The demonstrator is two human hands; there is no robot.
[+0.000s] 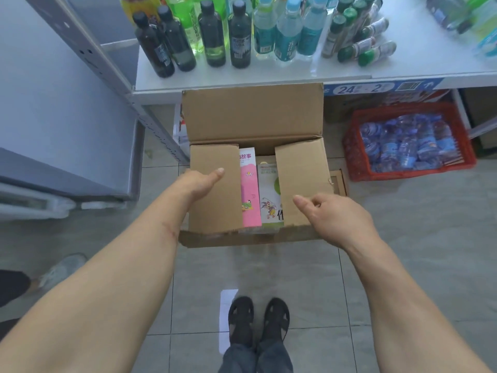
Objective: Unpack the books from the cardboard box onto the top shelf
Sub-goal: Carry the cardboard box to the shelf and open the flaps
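A cardboard box (250, 239) stands on the tiled floor in front of the shelf unit, its far flap (252, 114) upright. Both side flaps lie partly folded inward. Between them show a pink book (250, 189) and a white-and-green book (269, 195), standing side by side. My left hand (199, 184) holds the left flap (215, 203), thumb on top and fingers hidden past its outer edge. My right hand (330, 214) is over the near corner of the right flap (301, 168), thumb out and fingers loosely curled, holding nothing I can see.
The white shelf (269, 76) just beyond the box carries several drink bottles (239, 36). A red crate (408, 141) of blue-wrapped bottles sits on the floor to the right. A grey cabinet (53, 117) stands to the left. My feet (258, 319) are on the tiles near the box.
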